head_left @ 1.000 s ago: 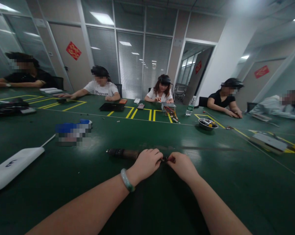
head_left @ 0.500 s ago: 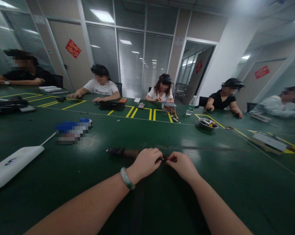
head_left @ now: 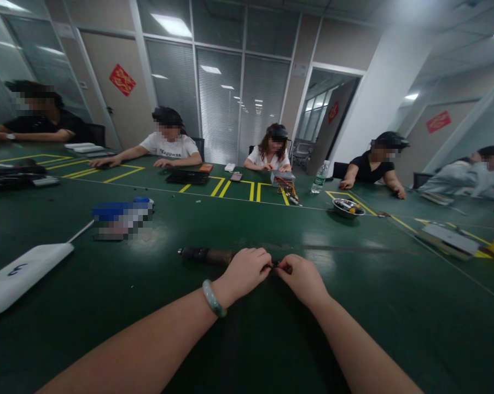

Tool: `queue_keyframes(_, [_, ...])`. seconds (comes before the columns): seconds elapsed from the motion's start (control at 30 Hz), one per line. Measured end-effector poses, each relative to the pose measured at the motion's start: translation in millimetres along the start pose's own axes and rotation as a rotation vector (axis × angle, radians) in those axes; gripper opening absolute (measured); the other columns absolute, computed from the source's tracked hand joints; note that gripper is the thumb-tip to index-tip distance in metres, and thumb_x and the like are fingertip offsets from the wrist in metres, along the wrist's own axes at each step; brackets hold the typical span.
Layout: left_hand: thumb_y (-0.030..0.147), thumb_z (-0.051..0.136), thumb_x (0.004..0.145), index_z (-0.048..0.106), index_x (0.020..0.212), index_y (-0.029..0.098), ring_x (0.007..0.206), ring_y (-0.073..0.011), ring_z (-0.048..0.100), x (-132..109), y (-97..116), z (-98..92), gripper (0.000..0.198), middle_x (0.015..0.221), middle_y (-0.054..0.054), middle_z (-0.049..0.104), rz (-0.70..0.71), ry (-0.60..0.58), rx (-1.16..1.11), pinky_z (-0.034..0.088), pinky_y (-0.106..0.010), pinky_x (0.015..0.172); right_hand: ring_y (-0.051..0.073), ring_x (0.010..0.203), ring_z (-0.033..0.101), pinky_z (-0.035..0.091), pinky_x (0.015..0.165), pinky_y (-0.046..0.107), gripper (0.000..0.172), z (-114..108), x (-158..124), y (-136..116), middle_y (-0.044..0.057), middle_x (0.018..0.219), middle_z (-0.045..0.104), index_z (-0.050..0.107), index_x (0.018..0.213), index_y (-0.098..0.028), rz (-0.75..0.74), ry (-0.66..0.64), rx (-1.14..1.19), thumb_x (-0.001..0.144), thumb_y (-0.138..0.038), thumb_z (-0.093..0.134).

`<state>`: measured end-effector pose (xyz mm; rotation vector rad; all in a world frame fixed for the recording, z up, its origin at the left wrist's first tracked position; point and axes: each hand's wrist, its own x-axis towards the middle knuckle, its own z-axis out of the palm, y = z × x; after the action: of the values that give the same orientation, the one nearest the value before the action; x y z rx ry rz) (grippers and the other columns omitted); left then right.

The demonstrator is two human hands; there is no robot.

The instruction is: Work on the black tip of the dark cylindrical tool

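My left hand (head_left: pixel 247 272) and my right hand (head_left: pixel 300 278) meet low in the view, fingertips pinching a small dark part (head_left: pixel 275 265) between them. Most of that part is hidden by my fingers. Just left of my left hand, a dark cylindrical object with a brown section (head_left: pixel 205 255) lies on the green table (head_left: pixel 353 328) and seems to run into my grip. A pale green bangle (head_left: pixel 213 298) circles my left wrist.
A white flat device (head_left: pixel 25 278) with a cable lies to my left, beyond it a pixelated blue-and-white item (head_left: pixel 121 219). Ahead stand a metal bowl of small parts (head_left: pixel 348 208) and a water bottle (head_left: pixel 319 177). Several co-workers (head_left: pixel 176 145) sit around the table.
My hands have drawn slightly closer and still pinch the small part. The view has shifted slightly. Co-workers' arms across the table have shifted.
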<state>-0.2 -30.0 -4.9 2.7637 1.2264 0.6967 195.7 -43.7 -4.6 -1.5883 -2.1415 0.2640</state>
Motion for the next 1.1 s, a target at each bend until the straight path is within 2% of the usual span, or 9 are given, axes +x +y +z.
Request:
queue_keyframes(0.13, [0.020,0.060,0.087,0.059,0.092,0.020,0.087,-0.0178,0.059,-0.3,0.0,1.1,0.004,0.094,-0.001,0.061,0.005,0.011,0.007,0.044,-0.033,0.080,0.015,0.075,0.058,0.039,0.069,0.026,0.007,-2.3,-0.1,-3.3,0.000,0.083,0.064,0.065,0.080,-0.021,-0.068,0.035,-0.113,0.085,-0.021,0.060])
queue_keyframes(0.47, [0.022,0.059,0.088,0.061,0.094,0.019,0.087,-0.0181,0.061,-0.7,-0.4,1.1,0.007,0.095,-0.002,0.063,0.015,0.026,-0.005,0.046,-0.032,0.080,0.015,0.082,0.061,0.044,0.075,0.025,0.012,13.2,3.5,10.5,0.000,0.090,0.066,0.071,0.090,-0.024,-0.146,0.093,-0.149,0.090,-0.023,0.059])
queue_keyframes(0.53, [0.023,0.058,0.089,0.061,0.095,0.019,0.089,-0.0186,0.061,-1.7,-0.9,1.0,0.008,0.097,-0.002,0.063,0.010,0.020,-0.011,0.047,-0.032,0.082,0.015,0.085,0.062,0.046,0.077,0.025,0.014,14.0,4.4,8.9,0.000,0.097,0.067,0.071,0.091,-0.025,-0.151,0.091,-0.165,0.091,-0.023,0.058])
queue_keyframes(0.63, [0.024,0.060,0.087,0.057,0.108,0.021,0.096,-0.0205,0.062,-3.3,-1.5,2.0,0.021,0.107,-0.003,0.064,-0.012,0.035,-0.028,0.047,-0.035,0.087,0.016,0.096,0.063,0.046,0.086,0.027,0.015,13.7,5.6,3.8,0.001,0.113,0.065,0.069,0.092,-0.025,-0.151,0.075,-0.202,0.092,-0.021,0.055])
queue_keyframes(0.73, [0.025,0.062,0.086,0.046,0.127,0.023,0.105,-0.0227,0.061,-5.5,-1.7,1.6,0.044,0.120,-0.005,0.062,-0.048,0.056,-0.047,0.047,-0.038,0.092,0.018,0.090,0.065,0.046,0.086,0.028,0.011,13.8,7.2,-1.1,0.003,0.100,0.069,0.063,0.096,-0.022,-0.113,-0.014,-0.295,0.094,-0.020,0.053])
queue_keyframes(0.8, [0.026,0.062,0.085,0.042,0.133,0.023,0.118,-0.0237,0.055,-7.6,-1.9,-2.0,0.051,0.130,-0.006,0.057,-0.017,0.069,-0.059,0.043,-0.040,0.100,0.019,0.086,0.065,0.047,0.082,0.027,0.009,15.0,8.7,-2.8,0.005,0.093,0.069,0.059,0.097,-0.019,-0.121,-0.064,-0.348,0.095,-0.018,0.051])
queue_keyframes(0.93, [0.024,0.058,0.087,0.035,0.139,0.025,0.141,-0.0201,0.029,-13.3,-5.7,-17.1,0.057,0.146,-0.004,0.043,0.169,0.096,-0.092,0.023,-0.041,0.118,0.019,0.089,0.065,0.046,0.080,0.027,0.011,17.8,13.0,-1.5,0.008,0.096,0.068,0.055,0.103,-0.017,-0.190,-0.081,-0.429,0.097,-0.017,0.046])
queue_keyframes(1.0, [0.024,0.055,0.089,0.035,0.140,0.025,0.143,-0.0184,0.026,-15.8,-10.0,-24.5,0.056,0.147,-0.003,0.043,0.220,0.086,-0.102,0.018,-0.041,0.119,0.020,0.086,0.066,0.047,0.077,0.027,0.013,16.2,15.0,2.4,0.009,0.093,0.068,0.055,0.105,-0.017,-0.162,-0.090,-0.469,0.098,-0.021,0.045])
queue_keyframes(1.1, [0.024,0.053,0.090,0.034,0.142,0.025,0.143,-0.0181,0.025,-17.9,-17.1,-30.3,0.056,0.148,-0.003,0.042,0.205,0.080,-0.105,0.018,-0.041,0.120,0.022,0.082,0.067,0.046,0.072,0.028,0.015,4.4,14.4,18.2,0.008,0.087,0.068,0.055,0.103,-0.019,-0.034,-0.074,-0.488,0.099,-0.027,0.042])
